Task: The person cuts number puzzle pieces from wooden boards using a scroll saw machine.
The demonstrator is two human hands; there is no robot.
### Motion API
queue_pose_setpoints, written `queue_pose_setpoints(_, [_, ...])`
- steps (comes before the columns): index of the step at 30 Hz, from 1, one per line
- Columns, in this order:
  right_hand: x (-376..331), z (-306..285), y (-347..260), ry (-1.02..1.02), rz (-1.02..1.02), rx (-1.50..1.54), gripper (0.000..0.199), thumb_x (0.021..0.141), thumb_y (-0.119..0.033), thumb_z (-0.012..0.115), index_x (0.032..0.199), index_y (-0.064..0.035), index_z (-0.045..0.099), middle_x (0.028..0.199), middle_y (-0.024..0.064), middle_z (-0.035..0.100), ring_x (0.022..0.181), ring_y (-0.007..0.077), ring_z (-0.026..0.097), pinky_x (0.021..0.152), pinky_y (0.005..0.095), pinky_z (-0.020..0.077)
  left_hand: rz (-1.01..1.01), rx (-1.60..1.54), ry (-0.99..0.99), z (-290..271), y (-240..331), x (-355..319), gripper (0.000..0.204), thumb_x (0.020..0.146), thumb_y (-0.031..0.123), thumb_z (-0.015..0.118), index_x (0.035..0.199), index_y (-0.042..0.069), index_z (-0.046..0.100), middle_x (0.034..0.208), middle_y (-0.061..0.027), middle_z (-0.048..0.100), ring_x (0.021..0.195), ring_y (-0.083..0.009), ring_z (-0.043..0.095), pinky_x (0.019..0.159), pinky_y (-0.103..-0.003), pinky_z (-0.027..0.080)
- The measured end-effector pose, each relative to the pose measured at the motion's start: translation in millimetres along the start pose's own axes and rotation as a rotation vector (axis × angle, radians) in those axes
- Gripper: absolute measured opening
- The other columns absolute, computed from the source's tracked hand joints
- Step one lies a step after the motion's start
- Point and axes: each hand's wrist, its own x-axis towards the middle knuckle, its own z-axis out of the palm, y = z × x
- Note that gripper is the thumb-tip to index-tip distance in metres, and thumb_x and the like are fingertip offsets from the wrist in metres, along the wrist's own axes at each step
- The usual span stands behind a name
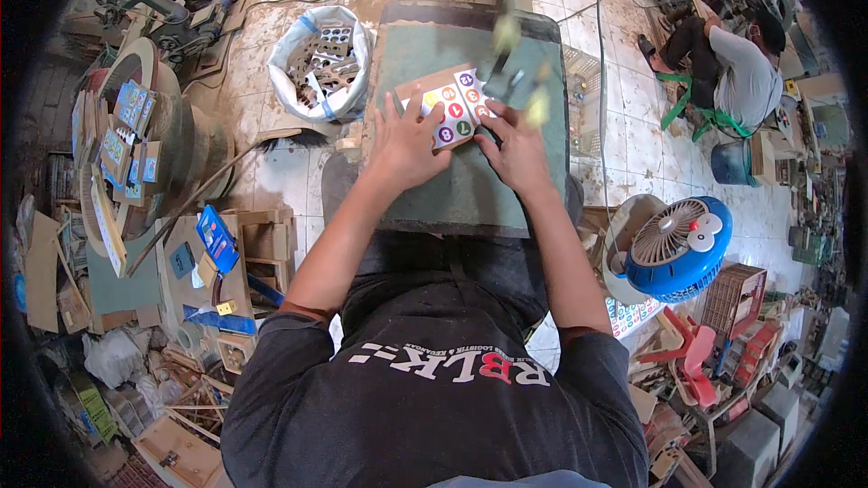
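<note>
A thin board [455, 115] with a white face and coloured number circles lies tilted on the grey-green machine table [425, 190]. My left hand [405, 143] rests over its left part, fingers spread and pressing down. At the board's right edge my right hand [515, 146] grips with bent fingers and thumb. Close above that hand is a blurred machine part [511, 81] with yellow-green ends. A narrow gap or cut line seems to split off the board's right strip. My fingers hide parts of the lower and side edges.
A white sack [321, 63] with cut-out scraps stands left of the table. A blue fan [676, 246] is at the right, near a red plastic chair [692, 357]. Another person [741, 63] sits at the far right. Stacked printed boards [127, 140] lie at the left.
</note>
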Motion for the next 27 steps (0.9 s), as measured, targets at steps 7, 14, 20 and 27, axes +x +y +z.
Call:
queue_pose_setpoints(7, [8, 15, 20, 0.112, -0.088, 0.086, 0.023, 0.094, -0.007, 0.077, 0.115, -0.0138, 0.081, 0.123, 0.0067, 0.076, 0.101, 0.0311, 0.075, 0.087, 0.0424, 0.0621, -0.003, -0.107, 0.092, 22, -8, 4, 0.079, 0.081, 0.040, 0.090, 0.150, 0.013, 0.064, 0.168, -0.0281, 0.039, 0.151, -0.0639, 0.033, 0.126, -0.061, 0.032])
queue_pose_setpoints(14, [12, 20, 21, 0.125, -0.006, 0.146, 0.019, 0.091, -0.008, 0.080, 0.108, -0.0164, 0.082, 0.115, 0.0075, 0.079, 0.099, 0.0325, 0.074, 0.088, 0.0439, 0.0611, 0.055, -0.166, 0.063, 17, -19, 13, 0.077, 0.082, 0.040, 0.089, 0.148, 0.012, 0.064, 0.168, -0.0307, 0.037, 0.153, -0.0638, 0.030, 0.127, -0.064, 0.029])
queue_pose_setpoints(20, [12, 20, 22, 0.126, -0.024, 0.200, 0.021, 0.090, -0.008, 0.079, 0.109, -0.0156, 0.082, 0.114, 0.0079, 0.077, 0.099, 0.0336, 0.073, 0.089, 0.0459, 0.0604, 0.077, -0.156, 0.040, 13, -26, 19, 0.073, 0.084, 0.037, 0.090, 0.149, 0.014, 0.065, 0.173, -0.0202, 0.035, 0.158, -0.0561, 0.026, 0.127, -0.057, 0.033])
queue_pose_setpoints(27, [9, 19, 18, 0.077, 0.043, 0.231, 0.021, 0.091, -0.008, 0.078, 0.110, -0.0146, 0.082, 0.114, 0.0098, 0.076, 0.099, 0.0345, 0.073, 0.090, 0.0456, 0.0599, 0.164, -0.213, 0.036, 13, -41, 29, 0.073, 0.081, 0.036, 0.091, 0.146, 0.013, 0.067, 0.169, -0.0223, 0.041, 0.155, -0.0582, 0.030, 0.128, -0.058, 0.031])
